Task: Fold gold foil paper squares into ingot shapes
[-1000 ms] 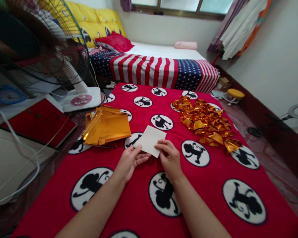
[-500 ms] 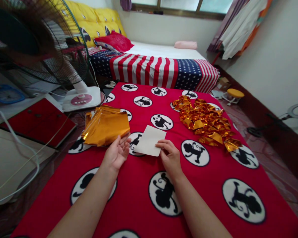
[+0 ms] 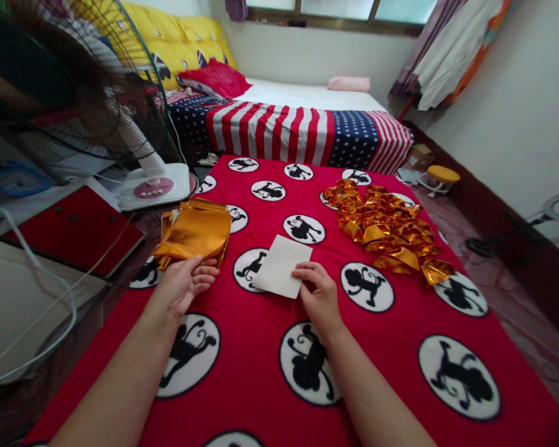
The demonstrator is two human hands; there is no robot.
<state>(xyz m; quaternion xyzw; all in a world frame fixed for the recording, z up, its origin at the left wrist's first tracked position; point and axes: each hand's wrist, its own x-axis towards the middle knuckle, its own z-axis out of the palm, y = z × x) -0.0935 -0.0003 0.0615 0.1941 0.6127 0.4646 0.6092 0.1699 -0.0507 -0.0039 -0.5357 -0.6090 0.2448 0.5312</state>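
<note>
My right hand (image 3: 317, 290) pinches the lower right edge of a white rectangular card (image 3: 283, 264), which is tilted over the red cloth. At the near edge of a stack of shiny gold foil sheets (image 3: 193, 226), my left hand (image 3: 189, 282) has its palm turned up and its fingers curved loosely apart. The fingertips touch or nearly touch the stack, and no sheet shows lifted in them. Folded gold foil pieces (image 3: 386, 226) lie in rows on the right side of the cloth.
The red cloth (image 3: 246, 372) has black monkey figures in white circles. A fan (image 3: 156, 183) stands at the left beside a red panel (image 3: 77, 226). Behind is a bed with a striped and starred cover (image 3: 274, 130). A yellow stool (image 3: 440, 175) stands at the right.
My left hand has moved left and slightly toward me. The top gold sheet, which reached further right, now lies back over the stack. My right hand and the card have stayed put.
</note>
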